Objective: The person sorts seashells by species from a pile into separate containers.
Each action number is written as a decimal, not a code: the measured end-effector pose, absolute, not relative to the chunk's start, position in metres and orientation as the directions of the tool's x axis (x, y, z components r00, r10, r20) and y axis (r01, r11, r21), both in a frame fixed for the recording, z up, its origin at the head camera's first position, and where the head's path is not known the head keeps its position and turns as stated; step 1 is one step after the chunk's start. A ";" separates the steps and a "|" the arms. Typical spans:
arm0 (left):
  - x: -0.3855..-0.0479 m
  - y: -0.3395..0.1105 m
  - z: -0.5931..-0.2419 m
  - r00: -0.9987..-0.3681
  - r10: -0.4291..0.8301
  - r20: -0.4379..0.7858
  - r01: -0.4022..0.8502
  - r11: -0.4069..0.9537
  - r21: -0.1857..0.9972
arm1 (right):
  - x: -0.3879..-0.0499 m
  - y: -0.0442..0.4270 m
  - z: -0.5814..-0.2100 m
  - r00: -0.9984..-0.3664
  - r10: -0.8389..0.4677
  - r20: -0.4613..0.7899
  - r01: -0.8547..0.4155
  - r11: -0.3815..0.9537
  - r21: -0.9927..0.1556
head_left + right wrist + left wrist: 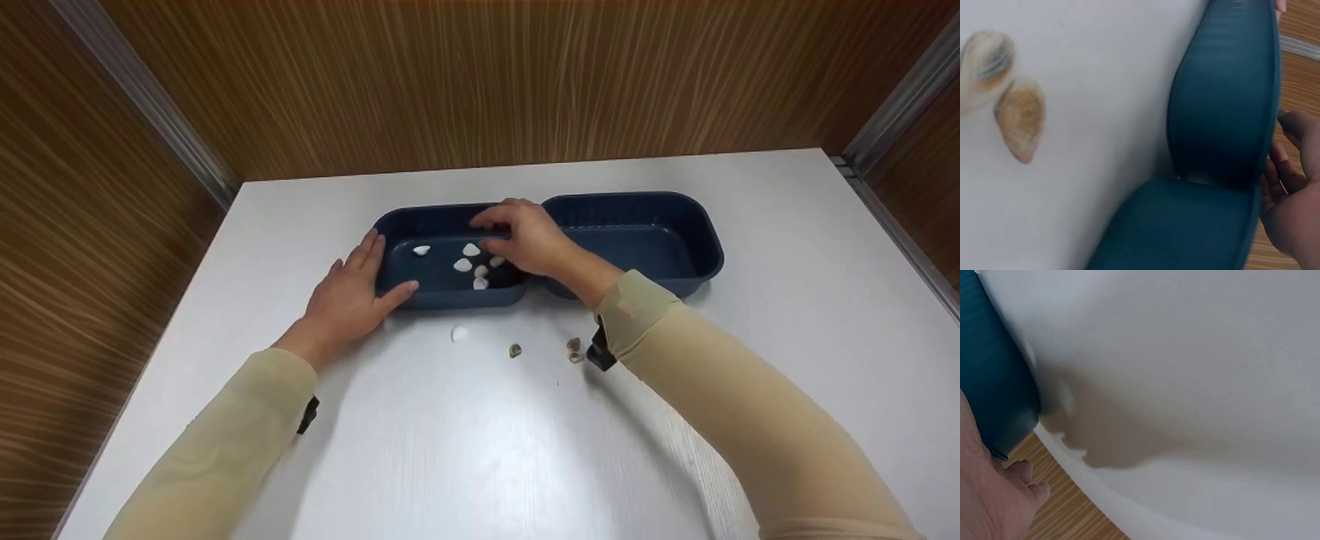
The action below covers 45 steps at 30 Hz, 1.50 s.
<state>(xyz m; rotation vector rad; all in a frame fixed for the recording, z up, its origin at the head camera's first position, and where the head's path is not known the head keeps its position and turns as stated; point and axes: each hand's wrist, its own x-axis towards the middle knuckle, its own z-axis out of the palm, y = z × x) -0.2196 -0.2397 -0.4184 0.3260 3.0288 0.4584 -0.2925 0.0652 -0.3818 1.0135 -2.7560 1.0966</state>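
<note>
Over the right end of the left tray, the right hand reaches inside the rim, thumb and index finger bent and spread apart with a gap between their tips; its other fingers are partly hidden. The left hand rests against the tray's left end, fingers straight along the wall, thumb over the near rim. Between the two hands, the tray floor stretches from the right thumb toward the left end wall. The right tray stands just beside, the trays' ends meeting beneath the right hand.

Close to the right thumb, a loose group of pale shells lies on the tray floor, running from beside the thumb tip toward the near wall; a white shell sits apart, nearer the left hand. In front of the trays, more lie on the white table: a white one, a small brown one and a close pair near the black wrist mount. The tabletop runs broadly toward the person; behind the trays, a narrower strip ends at the wood-grain panel.
</note>
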 end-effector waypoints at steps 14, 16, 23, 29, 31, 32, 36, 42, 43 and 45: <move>-0.221 -0.235 -0.416 -0.976 0.215 -0.038 0.196 0.938 0.287 | -0.230 0.066 -0.373 -0.594 -0.709 0.381 -0.721 0.258 -0.644; -0.221 -0.234 -0.416 -0.976 0.213 -0.039 0.192 0.937 0.290 | -0.223 0.065 -0.377 -0.573 -0.730 0.372 -0.722 0.236 -0.650; -0.221 -0.233 -0.417 -0.977 0.212 -0.025 0.196 0.937 0.291 | -0.207 0.066 -0.393 -0.547 -0.796 0.259 -0.696 0.260 -0.670; -0.221 -0.234 -0.417 -0.977 0.214 -0.022 0.198 0.935 0.294 | -0.203 0.065 -0.406 -0.532 -0.831 0.164 -0.674 0.298 -0.676; -0.221 -0.234 -0.417 -0.977 0.211 -0.026 0.194 0.936 0.294 | -0.203 0.065 -0.408 -0.529 -0.836 0.148 -0.669 0.303 -0.679; -0.221 -0.234 -0.417 -0.977 0.210 -0.027 0.193 0.936 0.293 | -0.203 0.064 -0.409 -0.529 -0.837 0.139 -0.667 0.308 -0.678; -0.221 -0.234 -0.418 -0.978 0.207 -0.032 0.189 0.937 0.293 | -0.204 0.063 -0.412 -0.520 -0.844 0.130 -0.678 0.316 -0.663; -0.221 -0.235 -0.417 -0.978 0.208 -0.035 0.189 0.937 0.293 | -0.208 0.060 -0.420 -0.500 -0.854 0.147 -0.730 0.324 -0.601; -0.221 -0.235 -0.417 -0.977 0.208 -0.035 0.189 0.937 0.292 | -0.208 0.060 -0.421 -0.499 -0.853 0.152 -0.737 0.326 -0.592; -0.221 -0.236 -0.417 -0.978 0.207 -0.033 0.189 0.938 0.292 | -0.208 0.059 -0.423 -0.496 -0.854 0.157 -0.745 0.326 -0.582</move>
